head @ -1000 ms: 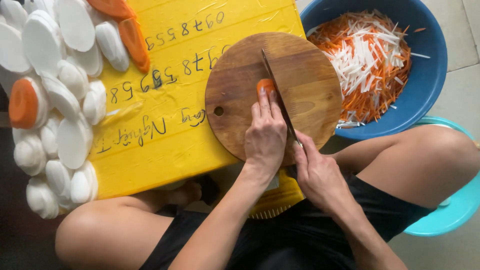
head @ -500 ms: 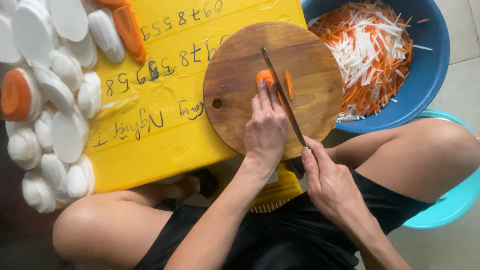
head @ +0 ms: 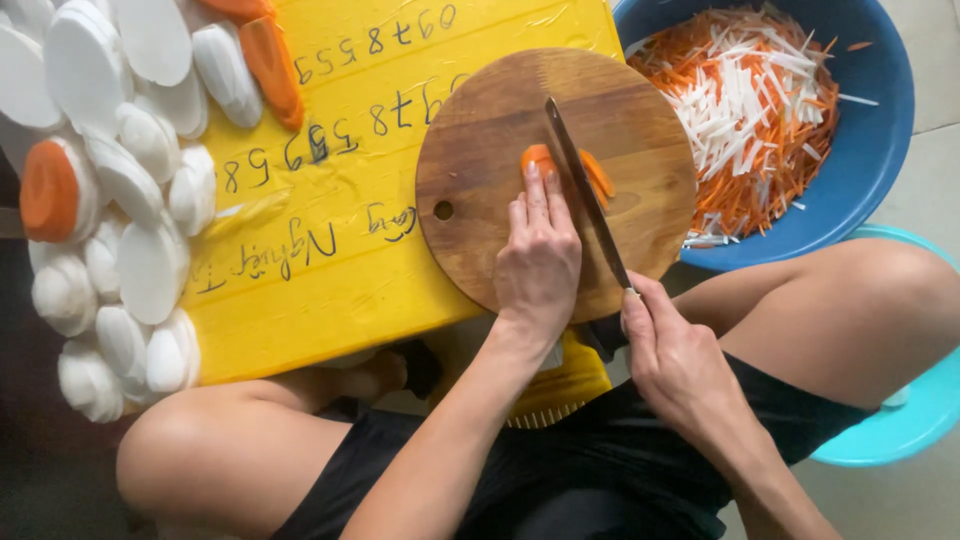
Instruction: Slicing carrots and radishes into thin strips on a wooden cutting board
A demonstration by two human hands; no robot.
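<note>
A round wooden cutting board [head: 480, 140] lies on a yellow surface [head: 340, 250] with handwriting on it. My left hand [head: 538, 258] lies flat on the board, fingertips pressing an orange carrot piece [head: 538, 158]. My right hand [head: 678, 355] grips the handle of a long knife [head: 585, 190], whose blade runs across the board just right of my left fingers. Thin carrot slices [head: 598, 175] lie on the right side of the blade.
A blue bowl [head: 870, 150] at the upper right holds shredded carrot and white radish [head: 750, 110]. Several peeled white radish pieces [head: 120, 180] and carrot halves [head: 270, 65] are piled at the left. My bare knees flank the board; a teal stool [head: 900, 420] sits under my right leg.
The knife has cut slices off the carrot, which now lie right of the blade. My left hand has stayed on the carrot; the view has shifted slightly.
</note>
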